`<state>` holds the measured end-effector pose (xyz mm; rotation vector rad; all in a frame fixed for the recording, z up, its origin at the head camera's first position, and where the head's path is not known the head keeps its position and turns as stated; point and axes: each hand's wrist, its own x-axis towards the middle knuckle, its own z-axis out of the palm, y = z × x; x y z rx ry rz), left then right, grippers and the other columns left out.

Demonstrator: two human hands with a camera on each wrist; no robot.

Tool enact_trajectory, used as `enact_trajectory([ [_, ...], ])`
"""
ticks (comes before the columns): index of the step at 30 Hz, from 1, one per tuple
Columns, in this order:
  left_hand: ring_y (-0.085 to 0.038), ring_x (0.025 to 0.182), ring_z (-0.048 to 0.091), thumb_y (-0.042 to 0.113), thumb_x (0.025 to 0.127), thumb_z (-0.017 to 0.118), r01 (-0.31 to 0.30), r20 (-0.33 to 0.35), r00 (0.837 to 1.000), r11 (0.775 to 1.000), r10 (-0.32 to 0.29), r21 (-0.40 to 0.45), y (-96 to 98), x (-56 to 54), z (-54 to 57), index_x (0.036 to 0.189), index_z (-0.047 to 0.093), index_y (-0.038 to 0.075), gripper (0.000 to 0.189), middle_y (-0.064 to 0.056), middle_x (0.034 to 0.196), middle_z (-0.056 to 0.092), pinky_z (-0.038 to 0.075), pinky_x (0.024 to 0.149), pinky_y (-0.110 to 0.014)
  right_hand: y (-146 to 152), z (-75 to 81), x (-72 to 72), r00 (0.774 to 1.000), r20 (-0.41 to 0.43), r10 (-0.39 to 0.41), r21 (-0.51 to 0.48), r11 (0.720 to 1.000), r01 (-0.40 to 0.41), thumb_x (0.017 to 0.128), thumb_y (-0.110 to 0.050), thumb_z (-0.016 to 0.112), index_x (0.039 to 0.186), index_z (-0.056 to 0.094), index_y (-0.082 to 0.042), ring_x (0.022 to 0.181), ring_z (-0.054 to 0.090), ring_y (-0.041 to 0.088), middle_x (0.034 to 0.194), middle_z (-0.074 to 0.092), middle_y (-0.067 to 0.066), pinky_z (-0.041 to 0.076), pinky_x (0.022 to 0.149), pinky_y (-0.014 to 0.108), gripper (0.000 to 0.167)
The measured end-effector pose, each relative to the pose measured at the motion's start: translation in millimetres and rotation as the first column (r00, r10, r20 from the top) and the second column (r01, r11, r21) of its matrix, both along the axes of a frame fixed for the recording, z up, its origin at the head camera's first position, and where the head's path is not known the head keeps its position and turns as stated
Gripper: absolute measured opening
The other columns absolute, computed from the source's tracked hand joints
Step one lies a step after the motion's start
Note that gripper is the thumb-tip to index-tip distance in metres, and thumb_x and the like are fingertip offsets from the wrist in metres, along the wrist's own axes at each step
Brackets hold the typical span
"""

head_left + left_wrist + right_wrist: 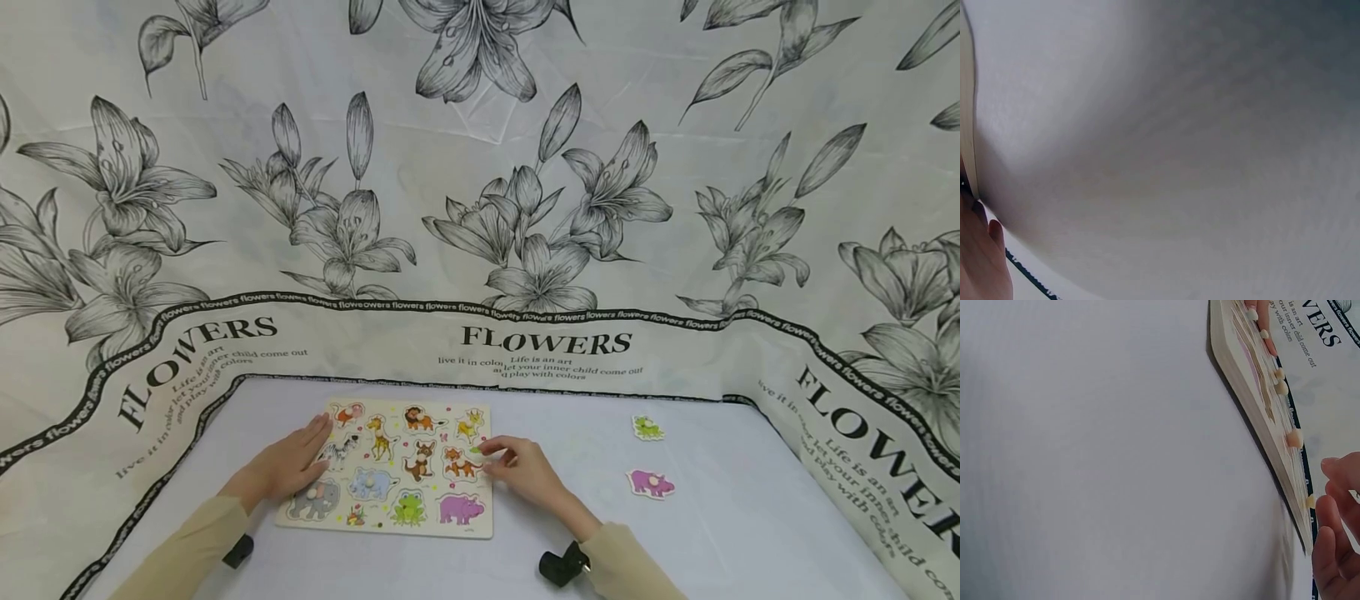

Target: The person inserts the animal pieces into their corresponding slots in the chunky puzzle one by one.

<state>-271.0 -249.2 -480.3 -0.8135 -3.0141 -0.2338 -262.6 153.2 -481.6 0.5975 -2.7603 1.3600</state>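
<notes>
A flat animal puzzle board (360, 517) lies on the white table, with pictures of a lion, giraffe, zebra and other animals. My left hand (288, 458) rests on its left edge, fingers extended toward the top left corner. At the right edge, by the tiger picture (459, 463), is my right hand (525, 475), its fingers loosely bent. The right wrist view shows the thumb and fingers (1329, 515) apart beside the board's side, with no piece visible between them. Knobs (1295, 438) stand up from the board there.
To the right on the table lie a green frog piece (647, 427) and, nearer, a purple hippo piece (651, 483) with a knob. Behind and beside the table hangs a flower-printed cloth (390, 342) with lettering. Black wrist devices (562, 565) are on both forearms.
</notes>
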Motion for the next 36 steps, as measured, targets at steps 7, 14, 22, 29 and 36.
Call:
enact_trajectory([
  [7,-0.043,0.14,0.031,0.031,0.098,0.045,-0.009,0.005,1.0,1.0,0.009,-0.008,0.1,-0.1,-2.1,0.143,0.033,-0.011,0.064,-0.027,0.153,0.029,0.034,0.114,-0.051,14,2.3,3.2,0.998,0.01,-0.064,-0.016,0.998,0.064,0.083,-0.011,0.073,0.108,0.071,-0.01,0.073,0.058,0.008,0.105,0.071,0.006,0.048,0.058,0.018,0.025],
  [14,-0.043,0.14,0.031,0.031,0.098,0.045,-0.013,-0.007,1.0,1.0,0.013,-0.01,0.4,-0.9,-3.8,0.143,0.033,-0.012,0.063,-0.028,0.152,0.03,0.034,0.114,-0.051,34,4.9,7.8,0.994,0.015,-0.11,-0.04,0.993,0.111,0.082,-0.008,0.074,0.107,0.071,-0.009,0.071,0.058,0.007,0.106,0.071,0.008,0.05,0.058,0.019,0.026],
  [22,-0.043,0.14,0.031,0.03,0.098,0.045,-0.019,-0.016,1.0,1.0,0.019,-0.001,1.1,0.2,-3.6,0.143,0.034,-0.012,0.062,-0.028,0.152,0.03,0.034,0.114,-0.051,62,5.9,11.8,0.988,-0.019,-0.155,-0.036,0.987,0.154,0.081,-0.006,0.074,0.108,0.071,-0.008,0.069,0.059,0.005,0.105,0.071,0.01,0.052,0.057,0.019,0.027],
  [29,-0.043,0.14,0.032,0.029,0.098,0.046,-0.016,-0.024,1.0,1.0,0.016,0.007,1.6,1.1,-3.0,0.142,0.034,-0.012,0.062,-0.028,0.152,0.03,0.034,0.114,-0.051,91,7.0,19.9,0.975,-0.002,-0.224,-0.027,0.974,0.224,0.081,-0.007,0.074,0.108,0.071,-0.01,0.072,0.057,0.005,0.106,0.071,0.01,0.051,0.058,0.018,0.027],
  [36,-0.044,0.14,0.031,0.031,0.098,0.045,-0.011,-0.022,1.0,1.0,0.011,0.007,-0.2,-1.2,-5.4,0.143,0.034,-0.011,0.063,-0.028,0.152,0.03,0.033,0.114,-0.051,117,7.6,25.8,0.96,-0.011,-0.281,-0.002,0.96,0.281,0.081,-0.006,0.074,0.109,0.071,-0.009,0.072,0.058,0.005,0.105,0.071,0.011,0.051,0.059,0.018,0.028],
])
